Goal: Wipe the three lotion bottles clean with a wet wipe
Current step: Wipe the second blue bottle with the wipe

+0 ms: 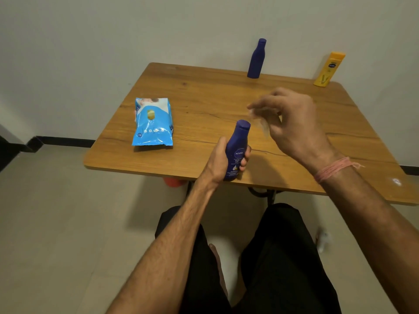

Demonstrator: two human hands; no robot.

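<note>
Gripping the small blue lotion bottle (237, 150) upright at the table (204, 98) edge, the left hand (223, 160) is wrapping its smooth, likely slippery waist, while the right hand (288, 123) is pinching a blurred, limp wet wipe (260, 123) beside the cap.

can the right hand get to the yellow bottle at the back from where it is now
Probably yes. The right hand hovers above the table, and only bare wood lies between it and the yellow bottle at the far right corner. Its fingers are blurred, seemingly pinching something pale, so grasping could be awkward.
</note>
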